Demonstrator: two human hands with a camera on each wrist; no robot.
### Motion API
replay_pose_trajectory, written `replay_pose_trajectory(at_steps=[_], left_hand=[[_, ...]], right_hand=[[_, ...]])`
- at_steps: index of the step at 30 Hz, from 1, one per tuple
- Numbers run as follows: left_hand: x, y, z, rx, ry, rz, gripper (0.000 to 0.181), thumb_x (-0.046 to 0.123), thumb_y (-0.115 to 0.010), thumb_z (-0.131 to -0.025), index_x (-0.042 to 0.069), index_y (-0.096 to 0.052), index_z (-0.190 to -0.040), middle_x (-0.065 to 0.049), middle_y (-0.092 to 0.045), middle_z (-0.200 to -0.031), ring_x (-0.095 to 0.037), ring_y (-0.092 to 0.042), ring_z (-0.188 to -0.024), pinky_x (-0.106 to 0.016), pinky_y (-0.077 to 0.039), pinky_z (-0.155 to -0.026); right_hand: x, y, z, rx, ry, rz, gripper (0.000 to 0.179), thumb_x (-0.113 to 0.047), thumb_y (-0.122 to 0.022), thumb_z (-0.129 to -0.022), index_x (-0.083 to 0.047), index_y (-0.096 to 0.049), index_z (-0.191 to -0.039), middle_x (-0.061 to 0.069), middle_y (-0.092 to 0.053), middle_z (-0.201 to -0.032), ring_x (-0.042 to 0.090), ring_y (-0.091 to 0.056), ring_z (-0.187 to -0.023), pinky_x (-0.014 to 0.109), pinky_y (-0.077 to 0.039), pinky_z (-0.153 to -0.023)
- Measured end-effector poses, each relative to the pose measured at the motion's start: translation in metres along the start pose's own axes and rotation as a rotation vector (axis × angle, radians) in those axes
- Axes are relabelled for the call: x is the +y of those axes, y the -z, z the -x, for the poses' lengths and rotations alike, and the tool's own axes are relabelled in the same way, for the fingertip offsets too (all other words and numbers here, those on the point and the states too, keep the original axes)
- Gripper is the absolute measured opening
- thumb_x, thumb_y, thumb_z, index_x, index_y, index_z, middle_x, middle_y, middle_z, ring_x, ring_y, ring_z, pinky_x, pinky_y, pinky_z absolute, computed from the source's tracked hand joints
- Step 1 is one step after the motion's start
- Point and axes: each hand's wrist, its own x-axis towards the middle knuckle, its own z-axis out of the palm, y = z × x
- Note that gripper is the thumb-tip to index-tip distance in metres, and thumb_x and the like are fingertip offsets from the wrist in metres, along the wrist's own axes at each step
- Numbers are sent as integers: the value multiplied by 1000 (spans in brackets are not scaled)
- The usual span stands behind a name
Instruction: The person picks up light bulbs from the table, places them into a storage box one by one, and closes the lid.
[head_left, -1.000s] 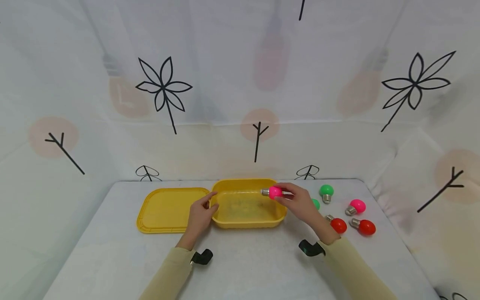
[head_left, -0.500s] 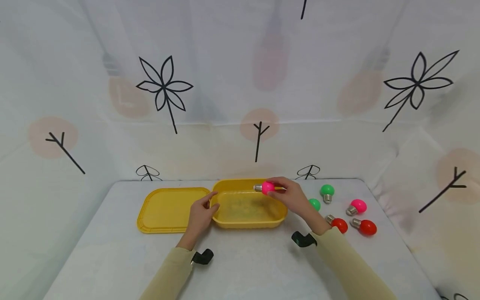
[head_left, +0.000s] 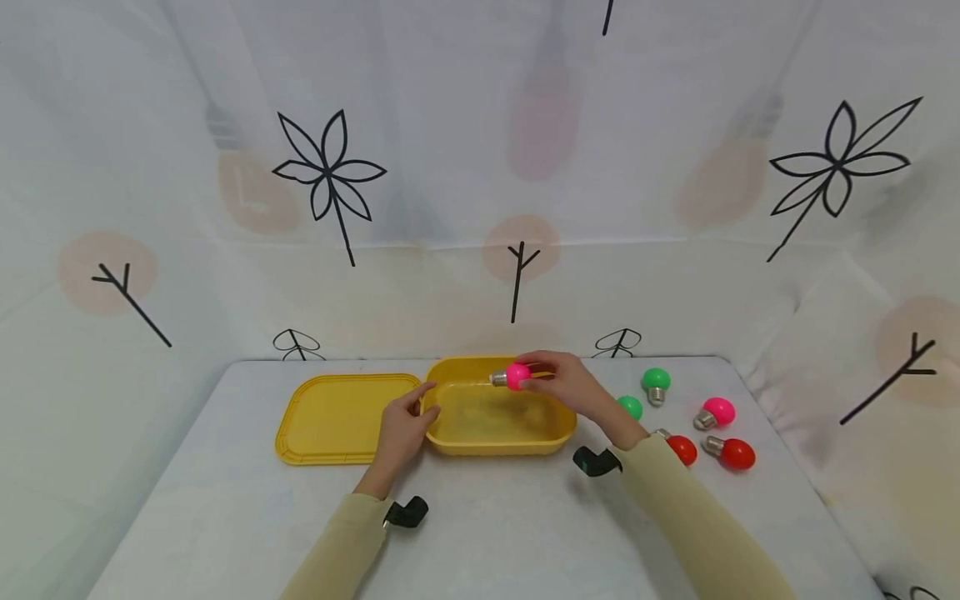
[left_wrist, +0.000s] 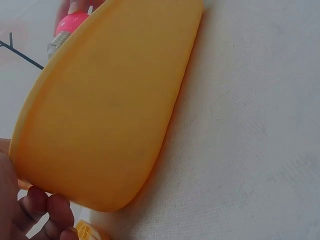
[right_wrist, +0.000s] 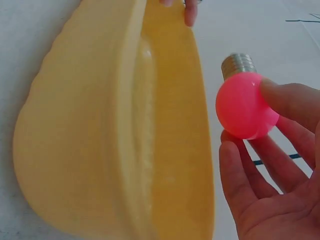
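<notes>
1. One pink bulb (head_left: 512, 377), held above our yellow tub (head_left: 495, 448): long axis near level, metal cap (head_left: 498, 378) pointing left.
2. Our right hand (head_left: 566, 383): pinching its globe (right_wrist: 245, 106).
3. Our left hand (head_left: 401, 429): gripping the tub's left end.

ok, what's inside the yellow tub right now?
The yellow tub shows only bare floor. The right hand holds a pink bulb up, clear of it. Covered: part of the far wall, behind that hand and bulb, and the near wall's inner face.
</notes>
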Motion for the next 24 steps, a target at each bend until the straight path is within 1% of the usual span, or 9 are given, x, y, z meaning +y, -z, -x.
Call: replay_pose_trajectory(at_steps=[5,12,19,24], left_hand=[[0,0,0,3,-12,-5,39,9,-73,-89,12,-70,-127,-3,-42,-73,-20,-43,-70,-27,-31,-58],[-1,0,0,2,-9,3,39,9,-73,-89,12,-70,-127,-2,-41,-72,-19,-42,-69,-27,-31,-58],[0,0,0,3,-8,-2,39,10,-74,-89,12,-69,-127,-2,-42,-72,-20,-42,-68,-27,-30,-58],[1,0,0,-1,-5,-3,39,10,-73,-89,11,-69,-128,-2,-41,-72,-19,-42,-69,-27,-30,-58]], right_hand=[[-5,-1,-7,-67,10,-19,38,-16,-73,-91,-8,-66,-128,11,-63,-126,31,-60,-115,42,-51,-94],[-12,-4,-16,-115,21,-24,37,-11,-71,-91,-7,-66,-128,10,-64,-125,29,-61,-114,40,-50,-95],[-9,-8,-27,-153,-9,-47,35,-11,-73,-90,-8,-69,-125,7,-65,-123,27,-61,-114,40,-49,-96],[-3,-12,-35,-181,-7,-48,34,-12,-73,-90,-7,-70,-123,6,-67,-120,25,-62,-109,38,-50,-94]])
